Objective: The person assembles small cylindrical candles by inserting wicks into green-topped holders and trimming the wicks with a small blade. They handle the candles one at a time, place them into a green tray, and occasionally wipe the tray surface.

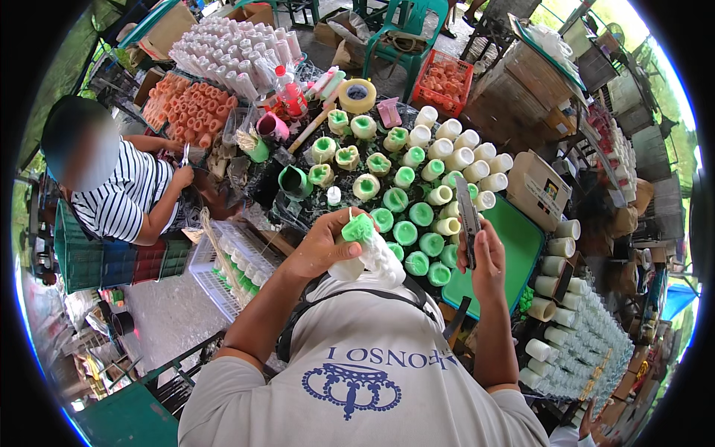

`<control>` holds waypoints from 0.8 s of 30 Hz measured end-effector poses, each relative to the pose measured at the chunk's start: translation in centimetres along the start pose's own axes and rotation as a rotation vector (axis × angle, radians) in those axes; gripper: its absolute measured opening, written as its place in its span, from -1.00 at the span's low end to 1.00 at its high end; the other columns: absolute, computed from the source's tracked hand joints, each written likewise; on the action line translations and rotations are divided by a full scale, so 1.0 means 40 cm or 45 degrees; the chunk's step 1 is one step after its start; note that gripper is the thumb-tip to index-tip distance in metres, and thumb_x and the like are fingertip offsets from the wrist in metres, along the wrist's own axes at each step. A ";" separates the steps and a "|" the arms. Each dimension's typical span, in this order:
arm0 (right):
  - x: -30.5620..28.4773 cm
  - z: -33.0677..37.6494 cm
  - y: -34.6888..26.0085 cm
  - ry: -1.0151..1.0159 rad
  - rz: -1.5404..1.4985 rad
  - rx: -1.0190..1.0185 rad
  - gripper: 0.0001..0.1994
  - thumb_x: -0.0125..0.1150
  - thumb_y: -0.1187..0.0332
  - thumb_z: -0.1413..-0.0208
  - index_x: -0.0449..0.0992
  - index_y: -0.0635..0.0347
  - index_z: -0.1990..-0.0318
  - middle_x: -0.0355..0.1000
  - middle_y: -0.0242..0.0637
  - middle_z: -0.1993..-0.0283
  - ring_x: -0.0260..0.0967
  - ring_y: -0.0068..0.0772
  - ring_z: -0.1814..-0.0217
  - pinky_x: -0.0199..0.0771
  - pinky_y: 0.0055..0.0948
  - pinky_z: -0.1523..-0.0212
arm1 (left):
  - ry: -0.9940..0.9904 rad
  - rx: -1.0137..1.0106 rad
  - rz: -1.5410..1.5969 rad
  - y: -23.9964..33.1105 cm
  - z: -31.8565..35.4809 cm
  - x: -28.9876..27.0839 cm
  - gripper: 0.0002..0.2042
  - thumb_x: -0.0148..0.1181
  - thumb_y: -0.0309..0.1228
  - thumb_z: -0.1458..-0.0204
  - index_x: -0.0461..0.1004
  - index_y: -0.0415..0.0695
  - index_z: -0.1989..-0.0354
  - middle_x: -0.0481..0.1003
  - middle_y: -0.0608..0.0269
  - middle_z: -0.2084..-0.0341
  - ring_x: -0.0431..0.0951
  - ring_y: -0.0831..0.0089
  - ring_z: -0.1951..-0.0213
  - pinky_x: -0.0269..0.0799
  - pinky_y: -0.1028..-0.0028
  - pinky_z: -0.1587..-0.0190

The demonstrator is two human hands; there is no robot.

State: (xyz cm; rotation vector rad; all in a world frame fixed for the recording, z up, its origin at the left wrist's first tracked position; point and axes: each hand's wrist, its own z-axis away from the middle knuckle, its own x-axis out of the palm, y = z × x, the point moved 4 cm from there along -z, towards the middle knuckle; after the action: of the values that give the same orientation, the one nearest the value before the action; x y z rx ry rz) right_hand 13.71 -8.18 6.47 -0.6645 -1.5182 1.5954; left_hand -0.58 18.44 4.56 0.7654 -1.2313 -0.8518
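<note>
- The left hand [326, 244] closes around a white, knobbly moulded piece [382, 263] with a crumpled green top, held in front of the chest at the table's near edge; a smooth white round part shows under the fingers, perhaps a second piece, though the view does not settle it.
- The right hand [484, 249] grips a grey utility knife [467, 212], its tip pointing away from the body, apart from the moulded piece.
- Just beyond the hands, green-filled cylinders [404, 233] stand in close rows on the dark table, with plain white cylinders [462, 158] behind them to the right.
- A green tray [495, 261] lies beneath the right hand, near a cardboard box [532, 190].
- Farther back on the table are a roll of tape [357, 95], a bottle with red contents [290, 93] and a dark green pitcher [295, 182].
- A red crate [443, 83] of orange pieces sits beyond the table.
- At the left, a co-worker in a striped shirt [138, 175] holds scissors [185, 154].
</note>
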 end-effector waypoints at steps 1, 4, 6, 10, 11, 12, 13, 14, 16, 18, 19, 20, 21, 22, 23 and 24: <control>0.015 0.010 0.002 -0.025 -0.029 0.020 -0.63 0.14 0.25 -0.45 0.42 0.37 -0.21 0.38 -0.45 0.29 0.22 -0.72 0.47 0.26 -0.61 0.51 | 0.030 0.010 0.081 -0.008 0.002 0.003 -0.25 0.68 0.02 0.16 0.49 -0.16 -0.12 0.56 0.30 0.08 0.58 0.49 0.02 0.50 0.40 -0.08; 0.088 0.042 0.002 -0.058 -0.023 0.092 -0.60 0.37 0.42 -0.27 0.41 0.36 -0.18 0.42 -0.37 0.23 0.39 -0.65 0.32 0.51 -0.53 0.38 | 0.092 0.020 0.227 -0.040 0.003 0.008 -0.17 0.67 0.14 0.21 0.46 -0.15 -0.13 0.53 0.32 0.06 0.59 0.51 0.02 0.53 0.42 -0.06; 0.144 0.061 0.008 -0.190 -0.112 0.082 -0.53 0.48 0.43 -0.19 0.39 0.31 -0.17 0.41 -0.36 0.22 0.40 -0.64 0.30 0.54 -0.52 0.33 | 0.086 0.031 0.288 -0.055 0.002 0.018 -0.17 0.65 0.15 0.20 0.45 -0.15 -0.12 0.52 0.32 0.05 0.59 0.51 0.03 0.54 0.43 -0.05; 0.206 0.071 -0.039 -0.173 -0.087 0.033 -0.42 0.63 0.37 -0.05 0.39 0.27 -0.13 0.37 -0.41 0.24 0.40 -0.63 0.27 0.54 -0.54 0.27 | 0.139 0.090 0.400 -0.051 0.009 0.044 -0.16 0.64 0.14 0.17 0.40 -0.16 -0.15 0.53 0.31 0.07 0.61 0.51 0.04 0.55 0.44 -0.03; 0.209 0.064 -0.052 -0.170 0.078 -0.047 -0.41 0.65 0.35 -0.03 0.39 0.27 -0.13 0.36 -0.43 0.25 0.40 -0.63 0.27 0.53 -0.54 0.27 | 0.147 0.094 0.430 -0.048 0.011 0.046 -0.16 0.64 0.14 0.16 0.40 -0.16 -0.16 0.53 0.31 0.06 0.61 0.50 0.04 0.55 0.44 -0.03; 0.214 0.057 -0.066 -0.168 0.242 -0.128 -0.39 0.68 0.34 0.00 0.40 0.27 -0.12 0.35 -0.44 0.26 0.39 -0.62 0.26 0.52 -0.54 0.27 | 0.155 0.099 0.459 -0.046 0.013 0.048 -0.16 0.64 0.13 0.15 0.39 -0.16 -0.17 0.53 0.30 0.06 0.61 0.49 0.04 0.55 0.44 -0.03; 0.224 0.054 -0.081 -0.169 0.314 -0.168 -0.40 0.68 0.35 0.00 0.41 0.27 -0.10 0.37 -0.44 0.25 0.40 -0.63 0.26 0.51 -0.55 0.27 | 0.183 0.090 0.461 -0.047 0.016 0.052 -0.16 0.64 0.12 0.15 0.38 -0.16 -0.17 0.53 0.29 0.06 0.61 0.49 0.03 0.55 0.43 -0.04; 0.238 0.052 -0.098 -0.171 0.386 -0.208 -0.42 0.68 0.36 0.01 0.42 0.27 -0.09 0.38 -0.44 0.25 0.40 -0.63 0.25 0.51 -0.56 0.27 | 0.211 0.081 0.464 -0.048 0.019 0.058 -0.16 0.65 0.11 0.15 0.38 -0.16 -0.18 0.53 0.29 0.05 0.61 0.48 0.03 0.55 0.43 -0.04; 0.252 0.049 -0.102 -0.158 0.426 -0.287 -0.45 0.68 0.38 0.02 0.45 0.27 -0.06 0.43 -0.42 0.23 0.41 -0.64 0.25 0.49 -0.57 0.29 | 0.232 0.088 0.415 -0.042 0.026 0.064 -0.15 0.66 0.09 0.15 0.38 -0.17 -0.19 0.53 0.28 0.04 0.61 0.46 0.02 0.54 0.42 -0.06; 0.254 0.047 -0.087 -0.127 0.361 -0.365 -0.50 0.66 0.42 0.00 0.48 0.29 -0.02 0.49 -0.39 0.21 0.42 -0.65 0.26 0.47 -0.58 0.31 | 0.220 0.121 0.312 -0.026 0.032 0.069 -0.15 0.67 0.06 0.15 0.37 -0.17 -0.22 0.53 0.28 0.03 0.61 0.45 0.01 0.53 0.41 -0.09; 0.255 0.047 -0.083 -0.099 0.268 -0.287 -0.52 0.65 0.43 0.00 0.49 0.30 -0.01 0.51 -0.36 0.21 0.43 -0.65 0.27 0.46 -0.59 0.31 | 0.247 0.162 0.255 -0.008 0.044 0.077 -0.16 0.69 -0.03 0.14 0.39 -0.20 -0.24 0.56 0.26 0.02 0.62 0.45 0.01 0.52 0.39 -0.11; 0.256 0.049 -0.081 -0.070 0.176 -0.208 -0.55 0.64 0.44 -0.01 0.49 0.31 0.01 0.54 -0.34 0.21 0.43 -0.65 0.28 0.45 -0.59 0.32 | 0.227 0.173 0.254 -0.001 0.051 0.077 -0.21 0.67 -0.10 0.10 0.41 -0.20 -0.25 0.56 0.26 0.00 0.60 0.46 -0.02 0.51 0.39 -0.13; 0.256 0.051 -0.077 -0.041 0.084 -0.129 -0.57 0.63 0.45 -0.02 0.50 0.32 0.03 0.56 -0.32 0.21 0.44 -0.65 0.28 0.44 -0.60 0.33 | 0.207 0.183 0.253 0.004 0.059 0.072 -0.26 0.65 -0.16 0.06 0.43 -0.20 -0.26 0.56 0.26 -0.02 0.59 0.47 -0.04 0.51 0.39 -0.14; 0.257 0.051 -0.074 -0.053 0.088 -0.117 -0.58 0.63 0.45 -0.03 0.49 0.32 0.05 0.57 -0.30 0.22 0.44 -0.65 0.30 0.43 -0.60 0.33 | 0.189 0.195 0.251 0.009 0.067 0.070 -0.31 0.63 -0.23 0.02 0.45 -0.20 -0.26 0.56 0.27 -0.04 0.58 0.48 -0.07 0.50 0.39 -0.16; 0.253 0.050 -0.068 -0.064 0.091 -0.106 -0.60 0.62 0.45 -0.03 0.49 0.33 0.08 0.58 -0.29 0.23 0.44 -0.65 0.31 0.43 -0.60 0.34 | 0.224 0.216 0.223 0.011 0.074 0.067 -0.30 0.64 -0.20 0.04 0.44 -0.22 -0.25 0.58 0.25 -0.01 0.59 0.48 -0.04 0.50 0.40 -0.14; 0.254 0.050 -0.064 -0.075 0.095 -0.095 -0.62 0.62 0.45 -0.04 0.48 0.33 0.11 0.59 -0.28 0.24 0.44 -0.65 0.32 0.42 -0.60 0.34 | 0.259 0.236 0.196 0.012 0.080 0.065 -0.28 0.65 -0.18 0.05 0.44 -0.24 -0.23 0.60 0.24 0.02 0.60 0.48 -0.01 0.50 0.40 -0.12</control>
State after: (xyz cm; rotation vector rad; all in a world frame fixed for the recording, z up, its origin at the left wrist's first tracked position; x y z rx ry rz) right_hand 7.23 -0.95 10.87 -0.7289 -1.6199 1.6336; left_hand -3.34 16.27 6.78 0.8712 -1.1805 -0.5256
